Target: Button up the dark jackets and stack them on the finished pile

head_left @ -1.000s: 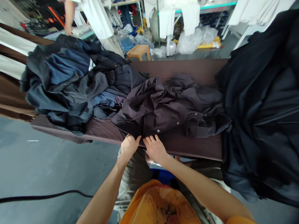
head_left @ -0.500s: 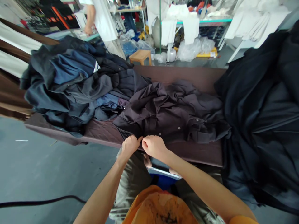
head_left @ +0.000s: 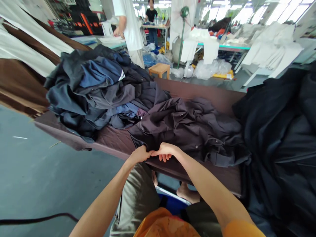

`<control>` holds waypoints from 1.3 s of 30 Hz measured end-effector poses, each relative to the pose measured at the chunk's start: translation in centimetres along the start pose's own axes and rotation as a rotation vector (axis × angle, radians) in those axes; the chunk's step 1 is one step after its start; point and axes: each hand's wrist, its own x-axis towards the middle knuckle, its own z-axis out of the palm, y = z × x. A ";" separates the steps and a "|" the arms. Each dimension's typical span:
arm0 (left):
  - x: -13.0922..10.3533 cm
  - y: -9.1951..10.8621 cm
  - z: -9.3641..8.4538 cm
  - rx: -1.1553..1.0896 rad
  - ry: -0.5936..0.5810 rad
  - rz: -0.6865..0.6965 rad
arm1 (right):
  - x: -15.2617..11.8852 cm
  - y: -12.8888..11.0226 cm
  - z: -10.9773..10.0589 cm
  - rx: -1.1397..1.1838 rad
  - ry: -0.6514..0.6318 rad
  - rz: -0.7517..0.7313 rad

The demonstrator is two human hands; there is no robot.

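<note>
A dark brown jacket (head_left: 177,125) with snap buttons lies crumpled along a brown cloth-covered bench (head_left: 108,140). At its near edge my left hand (head_left: 140,154) is closed on the cloth, the jacket's dark corner disappearing under the fingers. My right hand (head_left: 166,151) touches it from the right, thumb and index finger pinched against the left fingertips and the other fingers curled below. What the right pinch holds, if anything, is hidden.
A heap of dark and navy garments (head_left: 98,82) covers the bench's left part. Black cloth (head_left: 283,131) hangs at the right. Beyond are a wooden stool (head_left: 159,68), a person in a white shirt (head_left: 132,29) and a standing fan (head_left: 184,13). A black cable (head_left: 39,219) crosses the floor.
The camera view has tilted up, showing more of the room. My right hand has gone from a fist to a pinch with fingers hanging below; my left hand stays at the jacket's edge.
</note>
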 end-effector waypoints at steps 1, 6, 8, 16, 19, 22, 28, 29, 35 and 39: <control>-0.1 -0.1 -0.1 -0.030 -0.037 0.016 | 0.2 0.0 0.0 0.007 -0.011 0.011; 0.2 -0.4 -0.8 -0.106 -0.219 0.072 | 0.9 0.1 -0.1 0.027 -0.045 0.064; 0.5 -0.4 -1.0 -0.095 -0.233 0.073 | 1.1 0.0 -0.1 0.029 -0.075 0.090; -0.5 -0.1 -0.7 0.022 -0.115 0.047 | 1.9 0.0 -0.3 0.055 -0.117 0.158; -1.1 0.3 -0.5 0.076 -0.025 0.019 | 2.0 0.1 -0.3 0.071 -0.122 0.167; -1.3 0.7 -0.3 0.107 0.034 0.004 | 1.9 -0.1 -0.3 0.082 -0.136 0.180; -2.6 0.8 -1.6 0.168 0.140 -0.006 | 1.5 -0.5 -0.3 0.049 -0.081 0.197; -3.2 1.1 -2.3 0.178 0.184 -0.010 | 1.4 -0.4 -0.3 0.049 -0.080 0.198; -4.4 5.4 -3.7 -0.006 0.560 0.184 | 1.4 -0.3 -0.4 0.078 -0.139 0.210; -1.2 7.1 -0.6 -0.300 0.419 0.514 | 1.5 -0.3 -0.6 0.001 -0.103 0.218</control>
